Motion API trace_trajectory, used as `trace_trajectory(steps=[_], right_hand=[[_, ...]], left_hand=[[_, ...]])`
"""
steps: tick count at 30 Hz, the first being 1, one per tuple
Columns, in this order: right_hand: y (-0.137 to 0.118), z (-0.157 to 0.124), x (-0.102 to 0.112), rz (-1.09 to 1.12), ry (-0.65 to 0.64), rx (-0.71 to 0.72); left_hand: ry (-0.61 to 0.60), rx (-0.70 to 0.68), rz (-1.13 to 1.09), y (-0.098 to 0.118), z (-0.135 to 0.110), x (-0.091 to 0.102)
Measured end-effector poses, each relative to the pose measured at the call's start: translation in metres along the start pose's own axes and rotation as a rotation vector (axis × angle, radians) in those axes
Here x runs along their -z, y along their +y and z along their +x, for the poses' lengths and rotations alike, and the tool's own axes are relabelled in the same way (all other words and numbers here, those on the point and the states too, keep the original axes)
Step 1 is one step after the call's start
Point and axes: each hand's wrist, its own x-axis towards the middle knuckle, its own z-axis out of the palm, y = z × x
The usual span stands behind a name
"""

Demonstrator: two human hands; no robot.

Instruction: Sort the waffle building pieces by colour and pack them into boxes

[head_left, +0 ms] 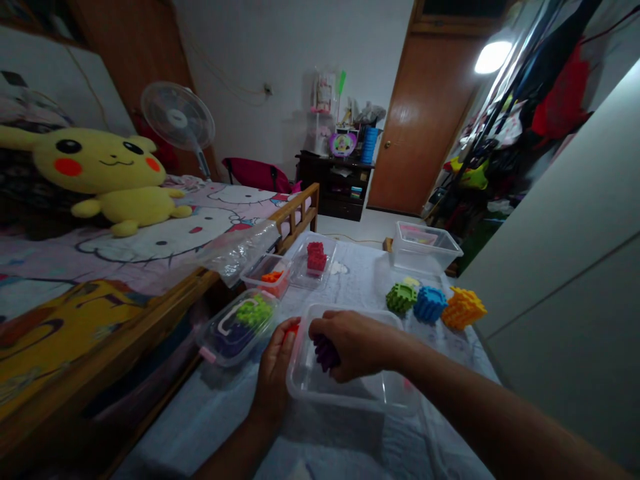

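In my right hand [357, 340] is a purple toothed block [326, 355], pinched between fingers and thumb, inside or just over the clear plastic box [345, 395]. Apart from the block, the box's visible part looks bare. My left hand [274, 367] grips the box's left side, with a bit of red-orange, perhaps a latch, at its fingertips. Right of the box stand a green block [401, 299], a blue block [430, 304] and a yellow-orange block [463, 308], all with toothed sides.
Left of the box are a lidded container [240, 327] with purple and lime pieces, a small tub [250, 277] with orange pieces and a clear tray [300, 277] holding red blocks. Another clear bin [427, 250] stands at the far right. A wooden bed rail [200, 287] borders the left.
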Motion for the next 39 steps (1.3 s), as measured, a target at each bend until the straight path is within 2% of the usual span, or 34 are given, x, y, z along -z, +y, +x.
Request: trace_trajectory(steps=[5,11,20,25,29,34,37,39], right_hand=[[0.003,0.014,-0.041,-0.137,-0.117,-0.092],[-0.001,0.022,-0.055,-0.158,-0.075,-0.18],[-0.005,0.024,-0.051,-0.056,-0.045,-0.247],[0.003,0.011,-0.028,0.13,-0.052,-0.236],[0.007,-0.01,-0.01,0.181,-0.107,-0.308],[0.008,-0.021,-0.019,0.152,-0.225,-0.426],[0.005,-0.022,-0.027,0.161,-0.219,-0.441],[0.004,-0.027,-0.022,0.176,-0.171,-0.433]], left_hand=[[-0.009,-0.016,0.021,0.002,-0.001,0.001],[-0.001,0.009,0.002,0.005,-0.001,-0.001],[-0.022,0.016,-0.036,0.0,0.0,-0.001],[-0.022,-0.003,0.0,-0.001,0.0,0.0],[-0.01,0.001,0.029,0.003,-0.002,0.0],[-0.003,0.011,0.028,0.004,-0.002,0.0],[0.0,0.002,0.03,0.004,-0.001,-0.001],[0.01,0.01,0.031,0.004,0.0,0.0]])
